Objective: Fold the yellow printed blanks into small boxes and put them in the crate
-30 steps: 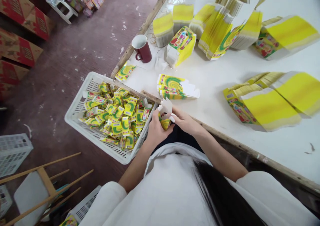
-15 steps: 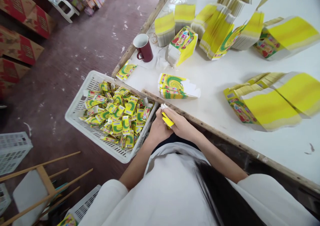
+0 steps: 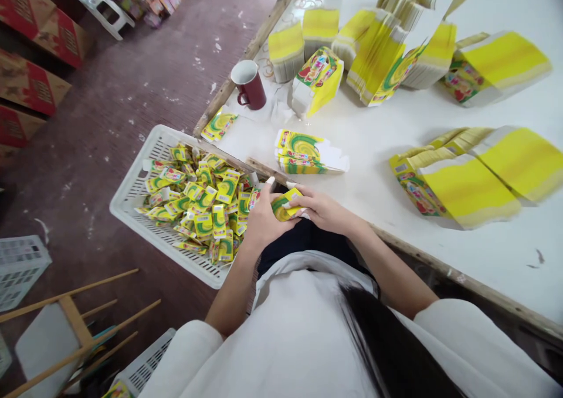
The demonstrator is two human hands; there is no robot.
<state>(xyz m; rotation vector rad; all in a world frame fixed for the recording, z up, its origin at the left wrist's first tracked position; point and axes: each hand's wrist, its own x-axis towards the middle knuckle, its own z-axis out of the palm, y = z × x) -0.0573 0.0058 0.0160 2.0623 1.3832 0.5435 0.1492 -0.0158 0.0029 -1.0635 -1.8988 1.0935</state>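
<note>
Between my two hands is a small yellow and green carton (image 3: 281, 209), held just off the table's edge above my lap. My left hand (image 3: 265, 222) grips its left end, thumb raised. The fingers of my right hand (image 3: 324, 209) press on its right end. To the left, a white plastic basket (image 3: 165, 247) holds a heap of similar small cartons (image 3: 204, 225). A few flat, unfolded cartons (image 3: 303, 150) lie overlapped on the table just beyond my hands.
On the white table (image 3: 373, 152) stand stacks of flat yellow cartons (image 3: 472, 184), a tied bundle (image 3: 317, 81) and a maroon mug (image 3: 250, 87). Single flat carton (image 3: 219, 124) lies at the corner. Cardboard boxes (image 3: 30, 84), a stool (image 3: 105, 10) and a wooden chair (image 3: 53, 333) stand on the floor.
My hands have moved apart a little, the left one leftward with its thumb lifted. The carton has turned, and its printed yellow and green face now shows.
</note>
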